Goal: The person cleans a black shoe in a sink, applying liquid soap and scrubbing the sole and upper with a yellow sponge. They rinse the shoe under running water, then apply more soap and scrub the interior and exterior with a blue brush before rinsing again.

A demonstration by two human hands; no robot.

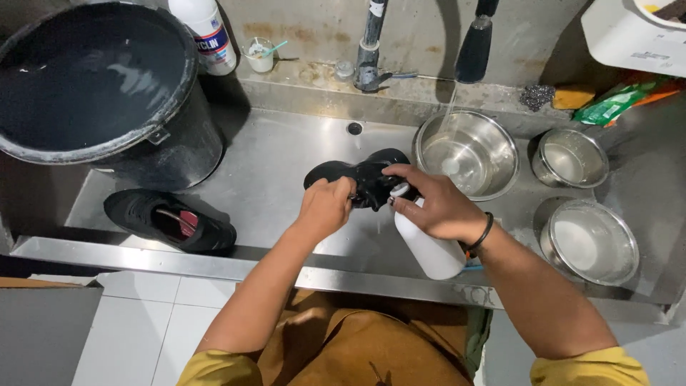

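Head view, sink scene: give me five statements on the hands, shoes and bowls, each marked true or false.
1. The left hand grips a black shoe over the sink. True.
2. The right hand holds a scrubbing brush. False: it holds a white bottle, tipped toward the shoe.
3. A second black shoe lies at the sink's left, below the black bucket. True.
4. The bucket is dry and empty. False: it holds water.
5. Only one steel bowl sits to the right. False: there are three, a large bowl under the faucet and two smaller bowls.
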